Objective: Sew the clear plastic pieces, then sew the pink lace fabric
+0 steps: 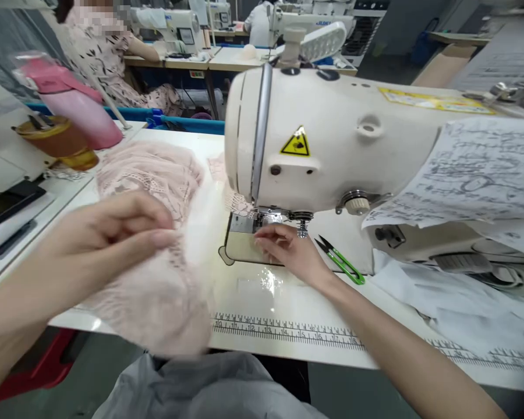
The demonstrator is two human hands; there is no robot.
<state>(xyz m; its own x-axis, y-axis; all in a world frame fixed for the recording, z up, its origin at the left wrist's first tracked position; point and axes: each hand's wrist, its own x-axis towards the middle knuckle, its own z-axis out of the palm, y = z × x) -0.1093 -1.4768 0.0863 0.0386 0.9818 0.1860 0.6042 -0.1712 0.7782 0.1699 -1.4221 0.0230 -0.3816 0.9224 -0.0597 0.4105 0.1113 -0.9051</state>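
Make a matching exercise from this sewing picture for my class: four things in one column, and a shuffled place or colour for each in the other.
Things
1. lace fabric
2. snips
3. handwritten paper
4. right hand

Places and colours
A. hanging against the front of the sewing machine
B. just in front of the presser foot
C. pale pink, by the left hand
D. green handles, dark blades

Right pairs: 1-C, 2-D, 3-A, 4-B
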